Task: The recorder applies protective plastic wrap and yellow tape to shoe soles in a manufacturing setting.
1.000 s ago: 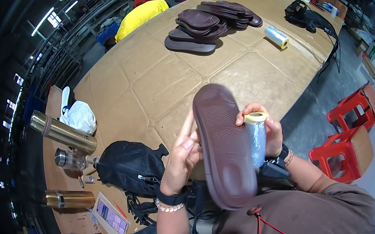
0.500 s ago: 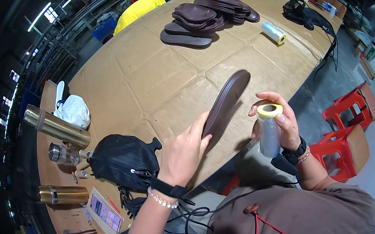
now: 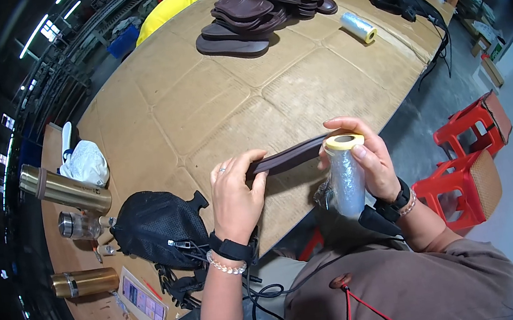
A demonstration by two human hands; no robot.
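Dark brown shoe soles [image 3: 291, 157], seemingly stacked together, are gripped at their left end by my left hand [image 3: 235, 194]. They lie edge-on and nearly level above the table's near edge. My right hand [image 3: 370, 159] is wrapped round an upright roll of clear plastic film [image 3: 347, 178] with a yellow-rimmed core. The far end of the soles reaches behind the roll and the right fingers; whether they touch cannot be made out. A loose bit of film hangs at the roll's left side.
A pile of brown soles [image 3: 247, 19] and a second film roll [image 3: 358, 27] lie on the far part of the cardboard-covered table [image 3: 199, 103]. Left are a black mesh bag [image 3: 159, 225], metal flasks [image 3: 67, 188] and a phone [image 3: 143, 299]. Red stools [image 3: 462, 187] stand right.
My left hand has turned the soles from a steep slant to nearly level, bringing their far end to the roll. The right hand and its roll have shifted slightly left.
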